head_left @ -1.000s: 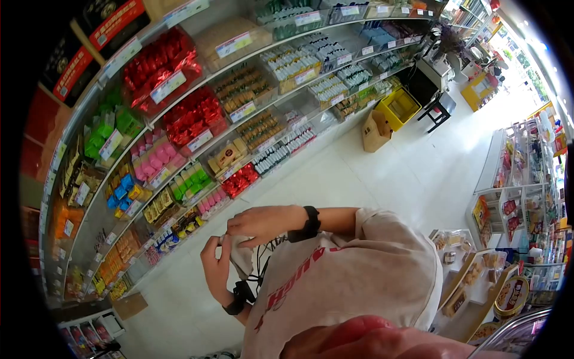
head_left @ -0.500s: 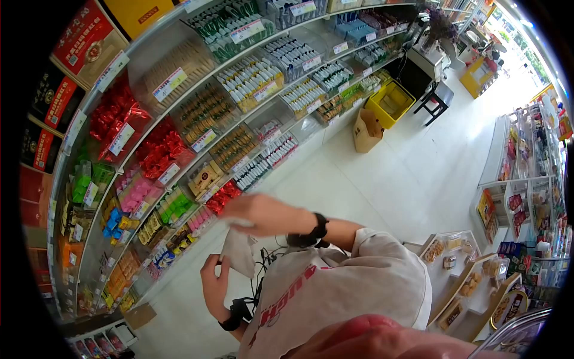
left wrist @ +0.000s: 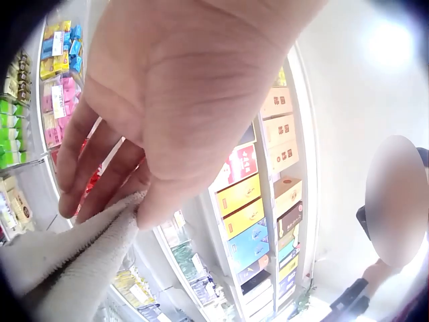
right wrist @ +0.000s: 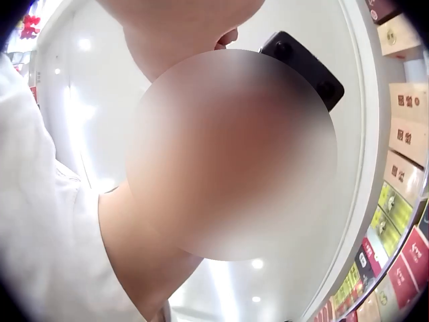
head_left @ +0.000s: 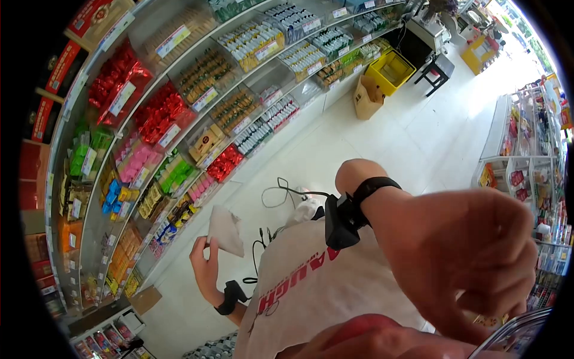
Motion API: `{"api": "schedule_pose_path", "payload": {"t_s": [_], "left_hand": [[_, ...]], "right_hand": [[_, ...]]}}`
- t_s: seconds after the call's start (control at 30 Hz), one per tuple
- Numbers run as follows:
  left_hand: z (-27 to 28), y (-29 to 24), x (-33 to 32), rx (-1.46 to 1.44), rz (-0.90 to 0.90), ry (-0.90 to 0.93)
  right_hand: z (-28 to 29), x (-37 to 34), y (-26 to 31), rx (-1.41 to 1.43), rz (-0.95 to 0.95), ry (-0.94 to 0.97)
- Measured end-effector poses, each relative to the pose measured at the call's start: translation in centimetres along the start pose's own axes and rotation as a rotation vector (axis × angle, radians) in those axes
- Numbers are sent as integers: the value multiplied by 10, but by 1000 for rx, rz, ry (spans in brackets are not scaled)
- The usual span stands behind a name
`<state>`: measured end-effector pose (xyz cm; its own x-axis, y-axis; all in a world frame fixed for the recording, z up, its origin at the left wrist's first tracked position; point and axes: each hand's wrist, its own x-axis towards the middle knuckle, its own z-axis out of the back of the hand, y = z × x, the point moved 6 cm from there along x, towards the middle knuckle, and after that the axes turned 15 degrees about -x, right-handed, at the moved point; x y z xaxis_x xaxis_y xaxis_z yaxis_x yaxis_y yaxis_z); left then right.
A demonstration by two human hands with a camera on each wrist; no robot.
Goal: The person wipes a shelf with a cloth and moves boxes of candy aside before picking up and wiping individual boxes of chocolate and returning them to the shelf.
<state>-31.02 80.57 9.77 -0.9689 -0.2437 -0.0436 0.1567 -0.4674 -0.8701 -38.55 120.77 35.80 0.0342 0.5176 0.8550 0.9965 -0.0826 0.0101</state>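
My left hand (head_left: pixel 206 272) pinches a folded white cloth (head_left: pixel 226 230) by its edge, between thumb and fingers. In the left wrist view the cloth (left wrist: pixel 84 251) looks soft and fuzzy, hanging out from under the thumb of that hand (left wrist: pixel 184 87). My right hand (head_left: pixel 460 251) is raised close to the face and glasses (head_left: pixel 517 335), its fingers curled inward with nothing seen in them. The right wrist view does not show the hand, only a blurred head area, a pale sleeve (right wrist: pixel 47 201) and a black device (right wrist: pixel 301 67).
Curved shelves (head_left: pixel 179 78) of packaged snacks in clear bins run along the left. Black cables (head_left: pixel 263 245) hang beside the shirt. A yellow crate (head_left: pixel 391 72), a paper bag (head_left: pixel 368 99) and a dark stool (head_left: pixel 436 75) stand on the floor farther off. More shelving (head_left: pixel 520 131) lines the right.
Both hands were together at the cloth. The right hand has let go of it and swung up and right toward the face. The left hand keeps hold of the cloth, now more spread out.
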Motion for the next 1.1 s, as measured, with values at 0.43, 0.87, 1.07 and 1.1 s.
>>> {"api": "schedule_pose_path", "payload": {"t_s": [0.43,0.87,1.07,1.1], "left_hand": [[42,64,-60,-140,11,134],[12,32,-32,-54,-100,145],[-9,28,-12,31,-61,194],[-14,21,-10,35,-64,183]], "right_hand": [[-82,-13,144,-153,-100,437],[-32,6,147,-191,126,245],[7,18,110,-167,52,193],[13,18,104,-167,46,187]]}}
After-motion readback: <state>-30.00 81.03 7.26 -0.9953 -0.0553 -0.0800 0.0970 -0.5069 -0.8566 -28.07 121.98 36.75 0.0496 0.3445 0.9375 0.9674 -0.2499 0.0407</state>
